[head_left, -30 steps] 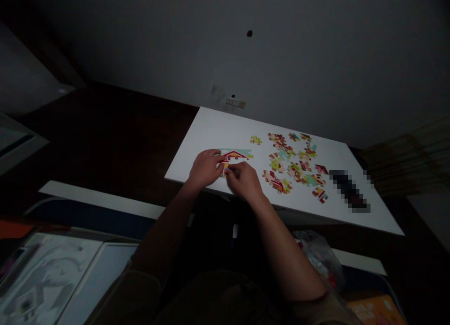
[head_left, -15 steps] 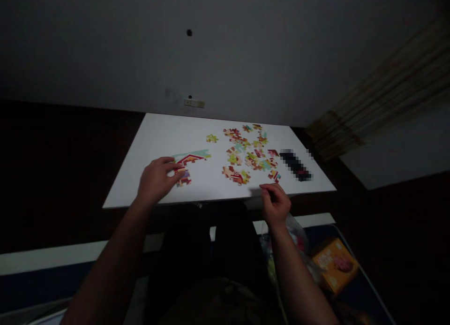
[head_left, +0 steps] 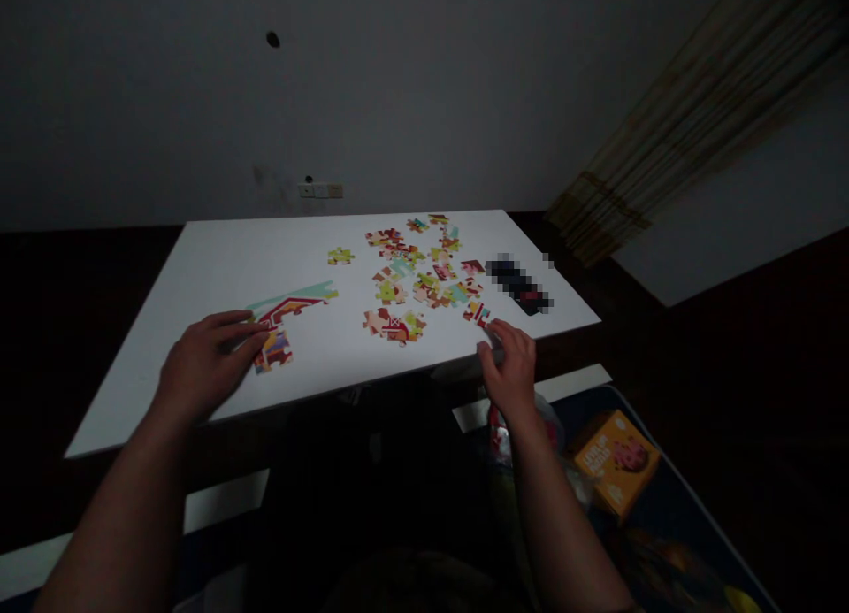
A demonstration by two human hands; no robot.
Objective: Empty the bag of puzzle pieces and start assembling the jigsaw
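Lower left of tabletop (head_left: 199,259): lft hand (head_left: 209,361) open, empty, by joined puzzle section (head_left: 288,305).
Lower right edge: rt hand (head_left: 509,365) loosely curled, grip unclear.
Center: loose pcs (head_left: 415,281) not yet joined.

On the orange box (head_left: 616,463) at your lower right, you can make out pale lettering above a picture, but it's too dim and blurred to read. You can't read anything else.

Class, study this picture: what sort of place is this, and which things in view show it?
Probably a room in a home: a white table with jigsaw puzzle pieces spread on it, a wall switch plate and a sheer curtain.
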